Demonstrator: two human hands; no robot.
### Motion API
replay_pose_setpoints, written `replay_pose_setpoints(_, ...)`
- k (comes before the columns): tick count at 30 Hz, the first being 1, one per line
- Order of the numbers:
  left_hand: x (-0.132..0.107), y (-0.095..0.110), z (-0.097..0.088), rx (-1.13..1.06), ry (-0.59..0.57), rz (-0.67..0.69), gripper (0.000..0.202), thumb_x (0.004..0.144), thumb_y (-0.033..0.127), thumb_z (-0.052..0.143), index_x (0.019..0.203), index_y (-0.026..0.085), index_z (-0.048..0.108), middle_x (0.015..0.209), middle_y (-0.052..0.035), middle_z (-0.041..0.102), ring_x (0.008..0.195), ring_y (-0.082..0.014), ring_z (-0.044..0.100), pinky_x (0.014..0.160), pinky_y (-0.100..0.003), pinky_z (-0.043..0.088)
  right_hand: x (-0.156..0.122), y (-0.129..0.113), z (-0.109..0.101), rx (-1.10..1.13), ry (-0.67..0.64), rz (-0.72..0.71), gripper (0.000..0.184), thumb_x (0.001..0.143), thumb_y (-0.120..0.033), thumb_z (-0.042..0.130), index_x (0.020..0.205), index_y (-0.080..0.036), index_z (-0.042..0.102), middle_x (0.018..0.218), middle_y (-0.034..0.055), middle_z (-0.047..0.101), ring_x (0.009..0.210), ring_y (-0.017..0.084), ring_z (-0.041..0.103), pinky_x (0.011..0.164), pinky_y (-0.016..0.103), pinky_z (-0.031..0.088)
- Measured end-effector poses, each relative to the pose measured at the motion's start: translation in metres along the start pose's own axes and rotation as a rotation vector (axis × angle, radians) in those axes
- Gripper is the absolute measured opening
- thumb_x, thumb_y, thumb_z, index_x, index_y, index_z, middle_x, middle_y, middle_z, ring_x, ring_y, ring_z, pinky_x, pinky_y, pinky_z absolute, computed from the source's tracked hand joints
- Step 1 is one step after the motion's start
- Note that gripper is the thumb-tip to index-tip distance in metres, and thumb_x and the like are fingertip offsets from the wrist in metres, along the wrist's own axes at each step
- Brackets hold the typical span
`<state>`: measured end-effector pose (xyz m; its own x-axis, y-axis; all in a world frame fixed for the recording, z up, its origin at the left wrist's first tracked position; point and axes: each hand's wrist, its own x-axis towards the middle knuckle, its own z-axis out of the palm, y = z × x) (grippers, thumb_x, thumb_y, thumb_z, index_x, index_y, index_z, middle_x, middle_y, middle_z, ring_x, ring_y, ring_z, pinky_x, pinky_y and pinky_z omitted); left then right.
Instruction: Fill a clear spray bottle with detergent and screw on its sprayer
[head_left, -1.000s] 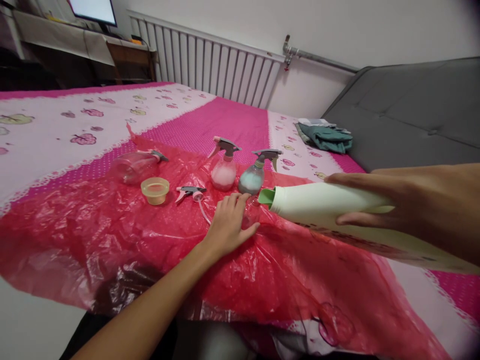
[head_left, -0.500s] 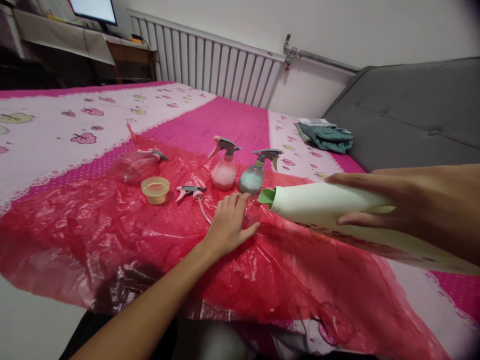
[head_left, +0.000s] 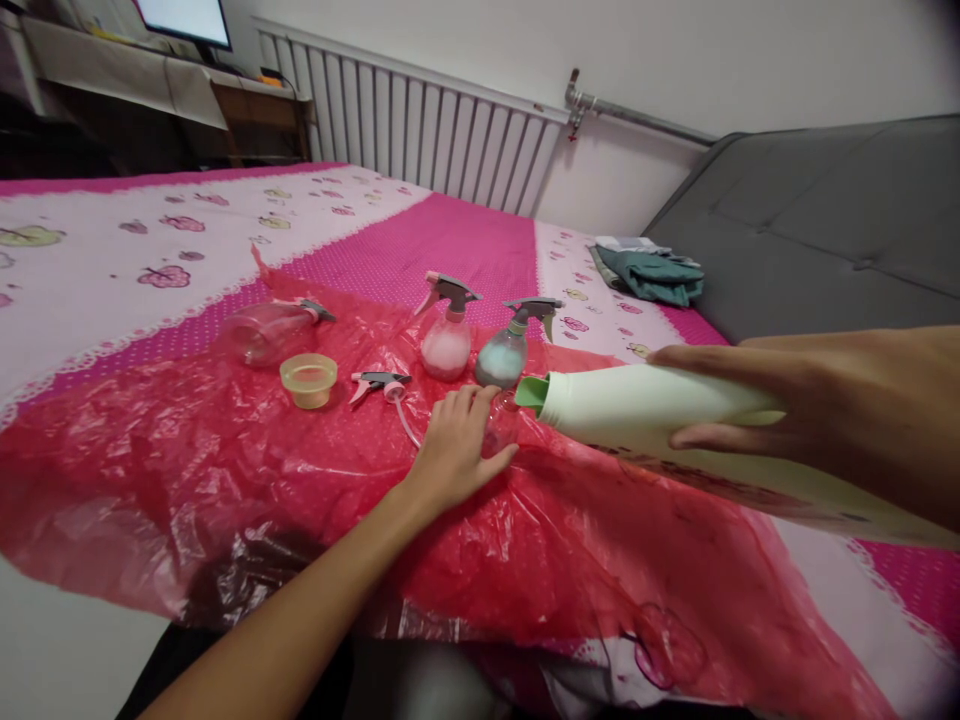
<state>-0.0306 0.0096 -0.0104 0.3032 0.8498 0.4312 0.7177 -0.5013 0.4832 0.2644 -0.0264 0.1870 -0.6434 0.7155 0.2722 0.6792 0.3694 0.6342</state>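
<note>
My right hand grips a large pale green jug, tipped on its side with its green spout pointing left. Just below the spout, a small clear bottle stands without its sprayer, steadied by the curled fingers of my left hand, which partly hide it. No stream can be made out between spout and bottle. To the left lies a loose spray head with a thin tube. Behind are two spray bottles, one with pinkish-white contents and one with bluish contents.
A yellowish cup and a clear spray bottle lying down are at the left. Wrinkled red plastic sheeting covers part of the bed. Folded clothes lie by the grey headboard.
Almost nothing differs; both hands, the jug and the bottles keep their places, with only a very slight shift of the whole view.
</note>
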Motion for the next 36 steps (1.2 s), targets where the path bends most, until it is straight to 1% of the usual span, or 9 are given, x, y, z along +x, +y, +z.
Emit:
replay_pose_setpoints(5, 0.0, -0.001, 0.0002, -0.011, 0.003, 0.002, 0.061, 0.093, 0.042, 0.067, 0.143, 0.016, 0.044, 0.136, -0.0173, 0.056, 0.123, -0.0357, 0.055, 0.108, -0.056, 0.048, 0.0011, 0.0007, -0.0011, 0.005, -0.013, 0.007, 0.068, 0.09, -0.087, 0.041, 0.142, -0.048, 0.062, 0.093, 0.0001, 0.083, 0.064, 0.03, 0.075, 0.048, 0.029, 0.034)
replay_pose_setpoints(10, -0.0002, -0.0012, 0.0002, -0.007, 0.004, 0.003, 0.061, 0.093, 0.041, 0.067, 0.143, 0.016, 0.044, 0.136, -0.0171, 0.056, 0.122, -0.0357, 0.055, 0.108, -0.056, 0.049, 0.0012, 0.0009, -0.0003, 0.001, -0.004, 0.011, 0.069, 0.089, -0.089, 0.041, 0.141, -0.048, 0.063, 0.093, 0.0002, 0.083, 0.061, 0.029, 0.074, 0.048, 0.029, 0.033)
replay_pose_setpoints(14, -0.0002, -0.0008, 0.0006, -0.006, 0.003, 0.002, 0.061, 0.093, 0.041, 0.067, 0.143, 0.016, 0.044, 0.136, -0.017, 0.056, 0.123, -0.0356, 0.055, 0.108, -0.055, 0.048, 0.0013, 0.0016, 0.001, 0.011, -0.008, 0.006, 0.07, 0.089, -0.089, 0.04, 0.14, -0.047, 0.064, 0.093, 0.0006, 0.083, 0.063, 0.029, 0.074, 0.049, 0.03, 0.036)
replay_pose_setpoints(19, -0.0004, -0.0008, 0.001, 0.003, 0.0, -0.001, 0.062, 0.094, 0.043, 0.067, 0.143, 0.013, 0.045, 0.136, -0.0183, 0.056, 0.122, -0.0361, 0.055, 0.108, -0.056, 0.048, 0.0017, 0.0019, 0.0004, 0.006, -0.002, 0.003, 0.068, 0.089, -0.088, 0.041, 0.138, -0.048, 0.065, 0.09, -0.0004, 0.083, 0.062, 0.03, 0.074, 0.049, 0.03, 0.035)
replay_pose_setpoints(24, -0.0005, -0.002, 0.0013, -0.008, 0.01, 0.002, 0.061, 0.093, 0.043, 0.066, 0.144, 0.018, 0.043, 0.137, -0.0164, 0.055, 0.123, -0.0357, 0.055, 0.108, -0.056, 0.048, 0.002, 0.0018, -0.0007, 0.005, -0.004, 0.007, 0.068, 0.09, -0.088, 0.038, 0.138, -0.048, 0.065, 0.089, -0.0005, 0.082, 0.061, 0.03, 0.074, 0.049, 0.03, 0.035)
replay_pose_setpoints(28, -0.0005, -0.0023, 0.0014, -0.019, 0.01, 0.008, 0.06, 0.093, 0.042, 0.066, 0.144, 0.019, 0.043, 0.136, -0.0157, 0.055, 0.123, -0.0354, 0.055, 0.108, -0.057, 0.049, 0.0016, 0.0012, -0.0001, 0.014, 0.003, -0.001, 0.069, 0.09, -0.088, 0.04, 0.138, -0.047, 0.065, 0.091, 0.0006, 0.083, 0.06, 0.029, 0.073, 0.049, 0.03, 0.034)
replay_pose_setpoints(31, -0.0004, -0.0018, 0.0013, -0.017, 0.011, 0.01, 0.06, 0.093, 0.041, 0.066, 0.143, 0.018, 0.043, 0.136, -0.0163, 0.056, 0.123, -0.0358, 0.055, 0.108, -0.057, 0.049, 0.0006, 0.0006, 0.0006, 0.005, 0.005, -0.005, 0.068, 0.09, -0.087, 0.041, 0.139, -0.046, 0.065, 0.091, 0.0013, 0.083, 0.059, 0.027, 0.072, 0.049, 0.029, 0.032)
replay_pose_setpoints(36, 0.0, 0.0003, -0.0004, -0.002, -0.011, -0.004, 0.062, 0.093, 0.041, 0.067, 0.143, 0.013, 0.045, 0.137, -0.0187, 0.056, 0.123, -0.0366, 0.055, 0.109, -0.056, 0.048, 0.002, -0.0002, 0.0, -0.005, 0.029, -0.016, 0.067, 0.09, -0.088, 0.039, 0.135, -0.046, 0.067, 0.085, -0.0004, 0.082, 0.057, 0.029, 0.072, 0.047, 0.028, 0.031)
